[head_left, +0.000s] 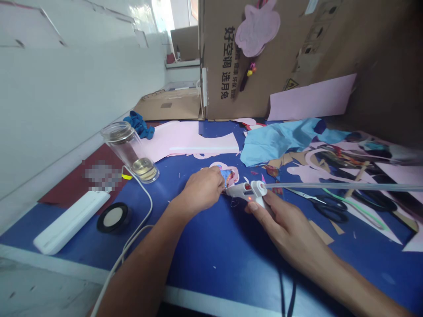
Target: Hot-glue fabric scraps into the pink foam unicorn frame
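The right hand [280, 224] curls around a white glue gun [246, 191], its nozzle [226, 191] just beside the left hand [201, 189] pinching a pink paper cutout [228, 173] on the blue mat [211, 259]; one slip could burn those fingertips.

My forearms were bare, with nothing worn on them that I could see; my left forearm [142, 259] was broad where it entered the view and narrowed steadily towards the wrist; my right forearm [357, 281] had the same long, tapering shape (the view cut off both arms well before any elbow showed); my left hand [201, 189] showed a smooth, rounded back with soft knuckles; my right hand [291, 229] had long, slim fingers; one short, neatly trimmed fingernail [252, 207] showed on it, and it carried no ring or other marking that I could make out.
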A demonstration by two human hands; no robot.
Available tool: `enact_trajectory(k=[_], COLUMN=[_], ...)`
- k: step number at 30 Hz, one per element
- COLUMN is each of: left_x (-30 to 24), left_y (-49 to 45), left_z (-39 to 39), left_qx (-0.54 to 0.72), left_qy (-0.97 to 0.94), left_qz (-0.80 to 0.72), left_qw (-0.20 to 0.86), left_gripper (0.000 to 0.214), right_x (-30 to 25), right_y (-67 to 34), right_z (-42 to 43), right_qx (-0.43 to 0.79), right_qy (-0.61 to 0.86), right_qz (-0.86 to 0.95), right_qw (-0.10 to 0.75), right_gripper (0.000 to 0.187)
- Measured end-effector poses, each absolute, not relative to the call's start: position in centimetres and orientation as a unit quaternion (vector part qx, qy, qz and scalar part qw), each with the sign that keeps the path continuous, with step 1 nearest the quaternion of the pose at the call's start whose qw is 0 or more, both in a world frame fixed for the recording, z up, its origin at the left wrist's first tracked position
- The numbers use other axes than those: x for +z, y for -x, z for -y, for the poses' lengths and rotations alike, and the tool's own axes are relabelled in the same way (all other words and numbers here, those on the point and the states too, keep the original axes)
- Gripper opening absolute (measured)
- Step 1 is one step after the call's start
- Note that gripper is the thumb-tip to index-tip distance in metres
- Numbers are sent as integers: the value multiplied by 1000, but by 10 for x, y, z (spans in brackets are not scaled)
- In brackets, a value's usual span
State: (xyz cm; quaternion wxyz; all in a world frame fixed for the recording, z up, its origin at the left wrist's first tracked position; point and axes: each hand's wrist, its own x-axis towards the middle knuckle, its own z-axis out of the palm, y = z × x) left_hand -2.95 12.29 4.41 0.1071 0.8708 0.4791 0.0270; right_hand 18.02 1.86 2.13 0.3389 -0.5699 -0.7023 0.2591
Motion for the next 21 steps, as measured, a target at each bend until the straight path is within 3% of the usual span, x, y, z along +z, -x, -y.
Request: enact_trajectory(k=[21], left_x=[45], left_y=[28], left_z=[-122], left_qx=[24], left_qy=[-871], left_qz=[-479], left_qw=[103], left_gripper=[18], right_x=[23], right_y=[-182], right_z=[-17], right_qx=[267], right_qy=[572], right_qz=[699], right_qw=[338], right_gripper=[35])
